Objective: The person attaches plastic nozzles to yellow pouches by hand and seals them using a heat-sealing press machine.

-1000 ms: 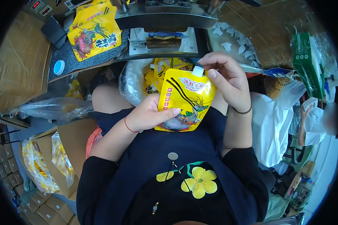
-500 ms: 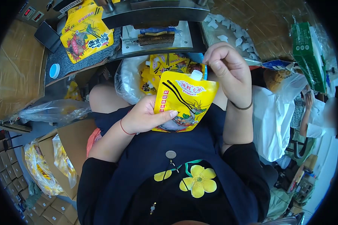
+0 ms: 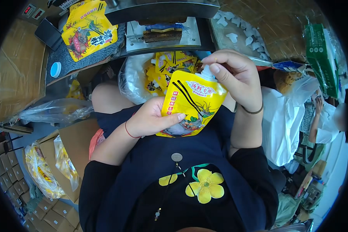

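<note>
Yellow pouch [image 3: 191, 102] tilted at frame centre, white spout [image 3: 208, 74] upward. Left hand [image 3: 152, 119] grasps its lower left edge, thumb across the front. Right hand [image 3: 237, 77] at the spout, thumb and forefinger bent; cannot tell whether they grip it. Just above, clear bag [image 3: 130, 83] of yellow packets [image 3: 178, 62]. Upper left, more pouches [image 3: 89, 34]; upper right, white scraps [image 3: 232, 37].

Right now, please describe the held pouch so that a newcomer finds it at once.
Start at the person's dark blue clothing in the picture's middle. At its upper edge, the left hand grips a yellow pouch, with the right hand at its top corner. Other yellow pouches lie heaped in a clear bag beyond; this one alone is held.
</note>
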A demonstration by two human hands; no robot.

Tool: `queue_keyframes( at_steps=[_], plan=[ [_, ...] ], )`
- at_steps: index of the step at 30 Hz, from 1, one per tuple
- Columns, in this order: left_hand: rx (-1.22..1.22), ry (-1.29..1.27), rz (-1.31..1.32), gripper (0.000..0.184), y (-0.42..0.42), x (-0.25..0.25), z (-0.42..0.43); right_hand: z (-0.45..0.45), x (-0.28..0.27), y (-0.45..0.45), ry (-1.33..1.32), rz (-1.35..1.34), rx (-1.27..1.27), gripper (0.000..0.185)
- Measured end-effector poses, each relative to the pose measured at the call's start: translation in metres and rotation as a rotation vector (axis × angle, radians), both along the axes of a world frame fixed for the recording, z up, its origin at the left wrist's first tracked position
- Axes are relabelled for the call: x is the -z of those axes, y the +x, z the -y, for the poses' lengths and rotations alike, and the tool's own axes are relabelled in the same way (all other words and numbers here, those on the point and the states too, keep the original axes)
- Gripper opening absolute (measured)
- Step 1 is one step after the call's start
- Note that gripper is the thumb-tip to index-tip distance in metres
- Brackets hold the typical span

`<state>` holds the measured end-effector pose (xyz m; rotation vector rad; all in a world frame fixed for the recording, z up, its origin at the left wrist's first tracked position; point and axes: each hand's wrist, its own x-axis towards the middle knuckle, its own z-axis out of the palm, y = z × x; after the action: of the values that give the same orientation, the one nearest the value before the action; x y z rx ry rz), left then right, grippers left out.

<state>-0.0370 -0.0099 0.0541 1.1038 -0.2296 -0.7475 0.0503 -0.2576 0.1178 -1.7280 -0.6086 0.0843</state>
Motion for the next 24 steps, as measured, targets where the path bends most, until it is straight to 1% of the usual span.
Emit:
queue_keyframes(
  at_steps=[3,6,8,9,10,11,12,13,15,16,17,19,23,24],
  plan=[
    [-0.017,-0.025,-0.041,0.031,-0.002,0.0,0.002,0.002,0.001,-0.001,-0.046,-0.054,-0.092,0.021],
    [-0.027,-0.015,-0.072,0.031,0.0,0.001,0.002,0.005,0.003,0.011,-0.123,0.202,0.017,0.025],
    [-0.057,-0.003,-0.116,0.032,0.003,0.008,0.0,0.017,0.004,0.033,-0.507,0.534,0.374,0.027],
    [-0.108,-0.034,-0.159,0.032,0.007,0.012,0.0,0.028,0.007,0.049,-0.676,0.55,0.462,0.028],
    [-0.159,-0.065,-0.202,0.032,0.011,0.015,0.0,0.043,0.021,0.062,-0.867,0.465,0.511,0.027],
    [-0.207,-0.095,-0.244,0.032,0.018,0.018,-0.003,0.062,0.041,0.081,-0.979,0.297,0.448,0.027],
    [-0.241,-0.064,-0.259,0.034,0.026,0.019,-0.008,0.071,0.058,0.097,-0.974,0.344,0.417,0.026],
    [-0.278,-0.116,-0.254,0.034,0.035,0.021,-0.013,0.072,0.064,0.107,-0.97,0.391,0.387,0.024],
    [-0.358,-0.103,-0.237,0.033,0.055,0.015,-0.02,0.076,0.072,0.118,-0.868,0.466,0.287,0.023],
    [-0.35,-0.162,-0.247,0.032,0.066,0.015,-0.024,0.074,0.073,0.122,-0.816,0.501,0.235,0.023],
    [-0.345,-0.143,-0.253,0.032,0.077,0.018,-0.029,0.072,0.074,0.123,-0.823,0.46,0.274,0.022],
    [-0.36,-0.05,-0.216,0.032,0.093,0.011,-0.034,0.069,0.075,0.118,-0.834,0.377,0.357,0.02],
    [-0.355,-0.166,-0.232,0.033,0.101,0.026,-0.031,0.07,0.086,0.114,-0.759,0.486,0.44,0.029],
    [-0.356,-0.186,-0.22,0.033,0.1,0.032,-0.03,0.07,0.085,0.112,-0.778,0.388,0.443,0.035]
  ],
)
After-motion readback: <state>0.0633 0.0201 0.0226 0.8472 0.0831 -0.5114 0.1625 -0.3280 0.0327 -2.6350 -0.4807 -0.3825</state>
